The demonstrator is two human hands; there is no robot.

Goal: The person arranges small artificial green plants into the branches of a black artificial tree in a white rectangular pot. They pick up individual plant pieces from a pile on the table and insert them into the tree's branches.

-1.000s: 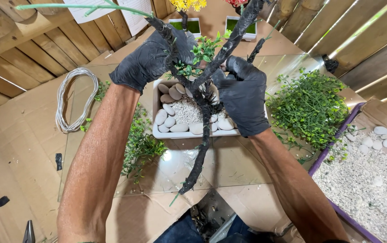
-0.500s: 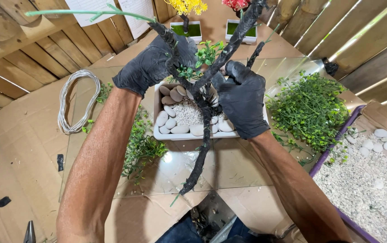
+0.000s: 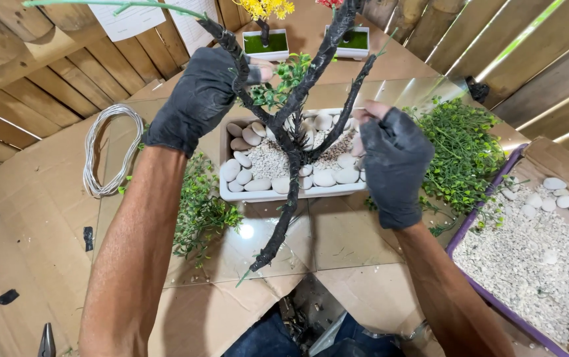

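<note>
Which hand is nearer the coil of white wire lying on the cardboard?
Left. The left hand grips a black branch just right of the wire coil, apart from it. The right hand is far across the white planter, near its right end.

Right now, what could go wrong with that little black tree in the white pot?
The black tree leans toward the camera, so it could tip the white pot and spill its pebbles. The left hand grips one branch while the right hand works a thin one; a hard tug might snap or bend it.
</note>
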